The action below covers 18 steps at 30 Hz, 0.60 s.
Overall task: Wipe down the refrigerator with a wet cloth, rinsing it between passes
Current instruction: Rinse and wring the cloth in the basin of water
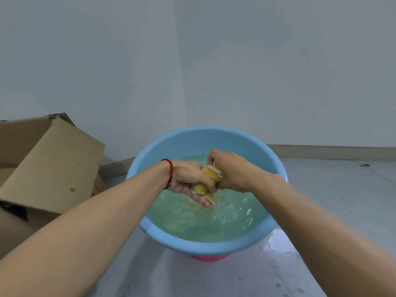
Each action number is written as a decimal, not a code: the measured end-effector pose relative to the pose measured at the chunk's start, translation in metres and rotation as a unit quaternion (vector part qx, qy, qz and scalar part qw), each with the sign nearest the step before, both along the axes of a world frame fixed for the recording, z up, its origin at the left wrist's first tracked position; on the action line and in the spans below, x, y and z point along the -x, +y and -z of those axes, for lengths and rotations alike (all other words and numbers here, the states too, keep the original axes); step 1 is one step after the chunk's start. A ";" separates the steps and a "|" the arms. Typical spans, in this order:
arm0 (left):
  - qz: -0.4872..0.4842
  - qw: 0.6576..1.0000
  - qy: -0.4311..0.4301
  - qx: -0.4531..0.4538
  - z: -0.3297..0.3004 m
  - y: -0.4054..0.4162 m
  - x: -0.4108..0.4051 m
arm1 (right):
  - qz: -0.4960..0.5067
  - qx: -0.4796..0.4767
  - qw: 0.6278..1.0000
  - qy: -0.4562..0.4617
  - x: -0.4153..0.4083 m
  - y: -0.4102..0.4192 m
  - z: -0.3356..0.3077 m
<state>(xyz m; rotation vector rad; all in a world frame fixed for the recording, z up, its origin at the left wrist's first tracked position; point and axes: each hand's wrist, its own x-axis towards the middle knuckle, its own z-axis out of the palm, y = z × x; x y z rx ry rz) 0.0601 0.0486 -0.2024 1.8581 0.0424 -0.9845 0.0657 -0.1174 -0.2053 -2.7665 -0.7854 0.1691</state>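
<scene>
A yellow cloth (211, 175) is twisted into a tight roll above a blue basin (171, 146) of greenish water. My left hand (188, 179) grips the lower end of the roll, its wrist wearing a red string. My right hand (230, 171) grips the upper end, fingers curled round it. Water drips from the cloth's tip and ripples the surface below. The refrigerator is not in view.
An open cardboard box (49, 163) lies tipped at the left against the wall. The basin sits on something pink (210, 257) on the grey tiled floor. A puddle (278, 243) wets the floor at the basin's right. Pale walls meet in a corner behind.
</scene>
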 end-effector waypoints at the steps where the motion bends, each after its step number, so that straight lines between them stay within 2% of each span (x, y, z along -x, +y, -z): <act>1: 0.005 0.999 -0.029 -0.016 0.001 -0.001 0.000 | 0.017 -0.067 0.995 0.076 -0.001 -0.005 -0.004; 2: 0.011 0.995 -0.082 -0.047 0.002 0.000 -0.001 | 0.035 -0.153 0.975 0.156 0.000 -0.012 -0.008; 3: 0.020 0.985 -0.149 -0.081 0.001 0.001 -0.004 | 0.055 -0.258 0.936 0.235 0.001 -0.020 -0.011; 5: 0.055 0.941 -0.298 -0.147 -0.005 0.002 -0.007 | 0.097 -0.437 0.823 0.349 0.002 -0.034 -0.012; 8: 0.091 0.824 -0.522 -0.199 -0.010 -0.005 -0.009 | 0.107 -0.513 0.708 0.473 0.007 -0.037 -0.001; 10: 0.114 0.745 -0.628 -0.194 -0.007 -0.010 -0.009 | 0.087 -0.533 0.634 0.554 0.017 -0.028 0.006; 11: 0.134 0.709 -0.660 -0.207 -0.004 -0.010 -0.009 | 0.069 -0.533 0.616 0.576 0.021 -0.024 0.008; 12: 0.152 0.685 -0.676 -0.225 -0.002 -0.008 -0.010 | 0.052 -0.520 0.618 0.588 0.026 -0.020 0.006; 13: 0.168 0.675 -0.673 -0.254 0.000 -0.007 -0.010 | 0.051 -0.497 0.640 0.583 0.028 -0.018 0.004; 14: 0.184 0.673 -0.654 -0.292 0.001 -0.004 -0.009 | 0.062 -0.462 0.683 0.562 0.028 -0.015 0.002; 17: 0.211 0.683 -0.574 -0.399 0.008 -0.005 -0.005 | 0.104 -0.254 0.887 0.371 0.022 -0.003 0.003; 18: 0.203 0.695 -0.548 -0.418 0.010 -0.008 -0.003 | 0.106 -0.174 0.934 0.292 0.021 0.002 0.002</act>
